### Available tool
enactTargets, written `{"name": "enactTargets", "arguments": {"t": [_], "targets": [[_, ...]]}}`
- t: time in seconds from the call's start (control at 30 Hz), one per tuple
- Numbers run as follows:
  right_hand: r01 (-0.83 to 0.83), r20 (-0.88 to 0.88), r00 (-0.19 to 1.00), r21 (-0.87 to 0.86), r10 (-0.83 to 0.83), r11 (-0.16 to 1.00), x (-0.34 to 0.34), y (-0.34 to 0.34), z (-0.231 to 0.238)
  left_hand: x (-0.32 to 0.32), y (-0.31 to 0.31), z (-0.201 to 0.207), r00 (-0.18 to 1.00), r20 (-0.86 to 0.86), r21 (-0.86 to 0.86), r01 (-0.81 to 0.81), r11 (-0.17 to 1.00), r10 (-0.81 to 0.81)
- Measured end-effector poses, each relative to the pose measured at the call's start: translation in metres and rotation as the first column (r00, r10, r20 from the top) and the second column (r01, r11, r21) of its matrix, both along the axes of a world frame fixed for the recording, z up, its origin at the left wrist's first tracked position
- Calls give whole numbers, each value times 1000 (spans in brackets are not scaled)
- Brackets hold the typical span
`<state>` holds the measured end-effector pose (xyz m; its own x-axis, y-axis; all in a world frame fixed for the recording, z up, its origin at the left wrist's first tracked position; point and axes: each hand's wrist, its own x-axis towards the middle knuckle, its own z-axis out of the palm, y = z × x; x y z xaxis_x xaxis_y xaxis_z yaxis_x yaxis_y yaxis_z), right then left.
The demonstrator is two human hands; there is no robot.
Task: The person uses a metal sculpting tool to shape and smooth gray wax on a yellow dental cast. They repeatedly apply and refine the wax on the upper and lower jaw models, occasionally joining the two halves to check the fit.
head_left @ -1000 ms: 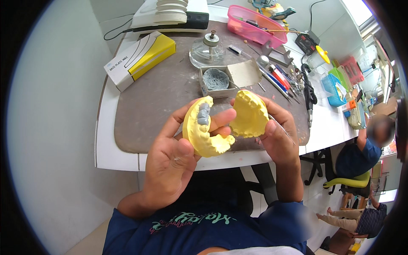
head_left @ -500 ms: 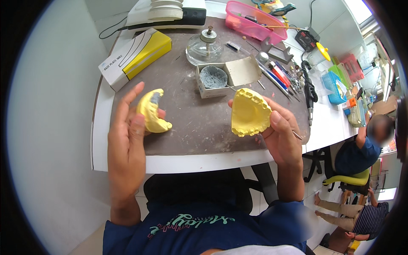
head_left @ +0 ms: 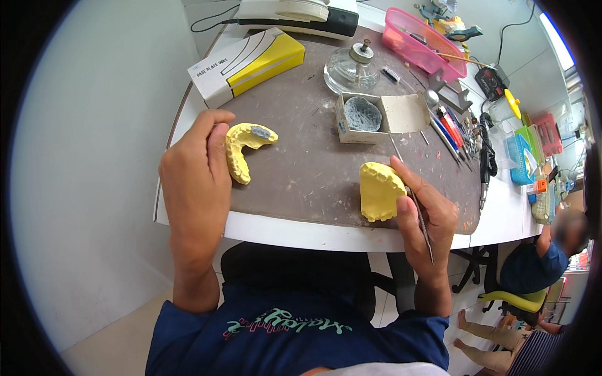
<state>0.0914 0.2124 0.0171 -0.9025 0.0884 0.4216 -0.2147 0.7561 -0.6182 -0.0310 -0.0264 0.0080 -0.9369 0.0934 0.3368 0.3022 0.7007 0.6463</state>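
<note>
At the mat's left, my left hand has its thumb and curled fingers at the outer edge of a yellow horseshoe-shaped dental cast. Grey wax covers part of that cast's tooth row. The other fingers are hidden behind the hand. On the right, my right hand is closed around a thin metal dental instrument, which slants between thumb and fingers. A second yellow dental cast, with a full palate, touches these fingertips at its right side. Whether its base rests on the mat, I cannot tell.
Beyond the hands stand an open small box of grey-blue wax, a glass spirit burner and a yellow-white carton. Pens and tools lie at right, below a pink basket. A co-worker sits farther right.
My left hand has turned over, and the horseshoe cast now faces upward. My right hand has lowered the other cast, which has tilted, and the metal instrument shows more fully. The view has shifted left.
</note>
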Motion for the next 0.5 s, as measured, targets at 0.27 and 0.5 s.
{"name": "enactTargets", "arguments": {"t": [0.27, 0.5], "targets": [[210, -75, 977, 180, -200, 961, 3, 10, -6, -2, -5, -7, 962, -223, 168, -123, 978, 159], [351, -30, 933, -121, -357, 928, 7, 32, 12, 64, 44, -13, 801, -283, 51, 562, 826, -528]]}}
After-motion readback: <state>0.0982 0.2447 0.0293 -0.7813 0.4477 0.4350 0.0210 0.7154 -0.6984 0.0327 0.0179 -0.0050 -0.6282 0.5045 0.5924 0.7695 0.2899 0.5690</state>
